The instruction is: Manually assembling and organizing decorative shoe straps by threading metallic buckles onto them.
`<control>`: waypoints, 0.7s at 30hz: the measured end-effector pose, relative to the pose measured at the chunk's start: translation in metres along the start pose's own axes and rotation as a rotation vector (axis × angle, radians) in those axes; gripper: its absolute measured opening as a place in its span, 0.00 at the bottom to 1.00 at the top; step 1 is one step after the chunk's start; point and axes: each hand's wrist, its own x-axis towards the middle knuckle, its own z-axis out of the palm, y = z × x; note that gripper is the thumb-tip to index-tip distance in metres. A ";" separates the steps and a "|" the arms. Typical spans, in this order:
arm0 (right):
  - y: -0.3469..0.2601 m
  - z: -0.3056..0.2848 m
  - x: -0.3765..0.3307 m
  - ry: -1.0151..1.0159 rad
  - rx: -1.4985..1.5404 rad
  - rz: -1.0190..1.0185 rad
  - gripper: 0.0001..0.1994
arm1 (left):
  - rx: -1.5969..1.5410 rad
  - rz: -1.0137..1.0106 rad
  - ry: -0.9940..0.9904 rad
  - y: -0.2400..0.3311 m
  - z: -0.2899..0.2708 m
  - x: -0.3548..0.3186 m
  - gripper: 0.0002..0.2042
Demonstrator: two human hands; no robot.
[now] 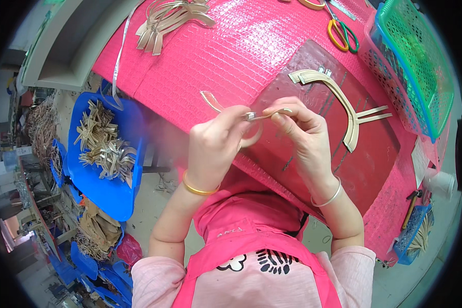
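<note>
Over the near edge of the table, my left hand (213, 136) is closed in a pinch at a small silver buckle (250, 116). A thin beige strap (252, 137) loops below those fingers, and a pale strap end (209, 99) sticks out beyond them. My right hand (308, 136) pinches a narrow strap end, its fingertips just right of the buckle. Whether the strap passes through the buckle is too small to tell. Right of my hands, curved beige strap pieces (350, 110) with two thin tails lie on a dark red board (364, 169).
Pink sheeting (231, 56) covers the table. A bundle of beige straps (164, 25) lies at the far left, scissors (341, 36) at the far right. Green and pink baskets (421, 77) stand right; a blue tub (123, 203) of strap pieces stands left. A hammer (410, 208) lies near the right edge.
</note>
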 end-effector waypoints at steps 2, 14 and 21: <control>0.005 0.000 -0.001 0.085 0.301 0.327 0.08 | -0.043 -0.013 -0.007 -0.001 0.002 -0.001 0.07; 0.008 0.012 -0.002 0.008 0.580 0.568 0.12 | -0.085 0.069 0.034 -0.005 0.005 0.001 0.06; 0.017 0.014 0.017 0.190 -0.221 0.015 0.09 | 0.063 0.247 0.010 -0.008 -0.001 0.008 0.03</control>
